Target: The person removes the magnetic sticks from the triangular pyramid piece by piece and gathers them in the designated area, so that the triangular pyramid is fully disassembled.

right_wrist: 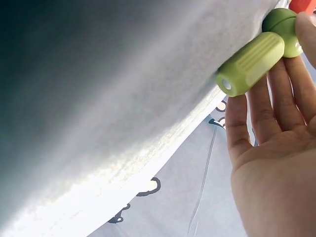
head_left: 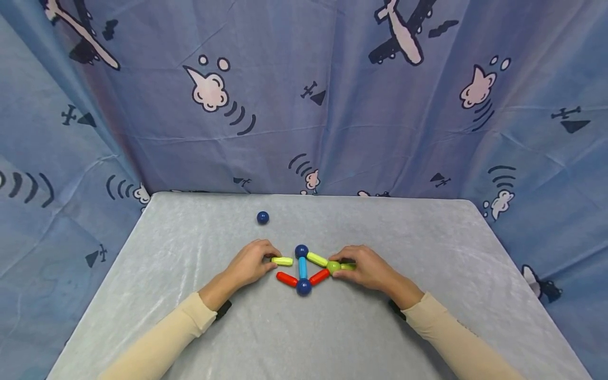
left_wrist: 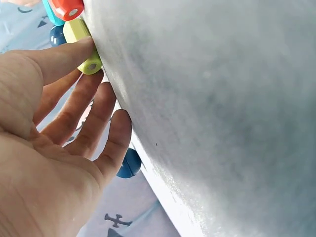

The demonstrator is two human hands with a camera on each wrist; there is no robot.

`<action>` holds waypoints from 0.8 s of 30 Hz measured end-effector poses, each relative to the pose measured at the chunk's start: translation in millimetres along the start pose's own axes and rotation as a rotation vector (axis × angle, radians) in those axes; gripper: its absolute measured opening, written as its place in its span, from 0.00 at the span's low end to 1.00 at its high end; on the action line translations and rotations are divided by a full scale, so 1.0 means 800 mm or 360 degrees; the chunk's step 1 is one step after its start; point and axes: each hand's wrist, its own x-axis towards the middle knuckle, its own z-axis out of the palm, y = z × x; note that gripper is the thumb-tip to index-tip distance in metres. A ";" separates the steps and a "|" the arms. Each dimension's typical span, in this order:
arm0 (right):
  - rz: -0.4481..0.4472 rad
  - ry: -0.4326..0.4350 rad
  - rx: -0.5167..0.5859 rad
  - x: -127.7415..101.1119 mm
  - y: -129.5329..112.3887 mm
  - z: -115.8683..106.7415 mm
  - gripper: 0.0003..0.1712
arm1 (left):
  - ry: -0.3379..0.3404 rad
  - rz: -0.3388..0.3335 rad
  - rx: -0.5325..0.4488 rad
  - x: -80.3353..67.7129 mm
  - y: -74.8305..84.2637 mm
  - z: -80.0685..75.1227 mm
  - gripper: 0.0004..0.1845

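Between thumb and fingertips my left hand [head_left: 252,263] pinches a yellow-green magnetic rod [head_left: 283,261]; its free end points at the built figure, with a gap in the head view. My right hand [head_left: 366,266] holds a green ball [head_left: 334,267] at the figure's right corner, thumb on the ball. A green rod [right_wrist: 252,63] sticks out from that ball beneath the palm. A light-blue rod [head_left: 303,268] joins an upper dark blue ball [head_left: 301,251] to a lower one [head_left: 304,287]. A yellow-green rod [head_left: 316,259] and a red rod [head_left: 319,277] run to the green ball. Another red rod [head_left: 287,278] extends left from the lower ball.
A loose dark blue ball [head_left: 263,217] lies farther back, beyond my left hand. The table [head_left: 404,227] has a pale grey cloth, and a blue curtain [head_left: 266,79] printed with planes hangs behind and at both sides.
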 end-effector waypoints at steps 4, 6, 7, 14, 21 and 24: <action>0.0014 0.0004 0.0002 -0.001 -0.002 0.000 0.21 | -0.0011 -0.0010 -0.0004 0.000 0.002 -0.001 0.11; 0.0018 0.0007 0.0001 -0.001 -0.003 0.000 0.21 | -0.0019 -0.0010 0.0011 0.001 0.002 -0.002 0.11; 0.0016 0.0009 -0.0001 -0.001 -0.002 0.000 0.20 | -0.0021 -0.0010 0.0017 0.002 0.002 -0.003 0.11; 0.0019 0.0011 -0.0012 -0.001 -0.002 0.000 0.20 | 0.0017 -0.0021 0.0050 0.015 -0.008 -0.015 0.11; -0.0017 0.0005 -0.0024 -0.001 -0.002 0.001 0.20 | 0.0054 -0.0045 0.0058 0.032 -0.035 -0.028 0.10; -0.0015 0.0007 -0.0022 -0.001 -0.001 0.001 0.20 | 0.0055 -0.0077 0.0043 0.042 -0.046 -0.033 0.10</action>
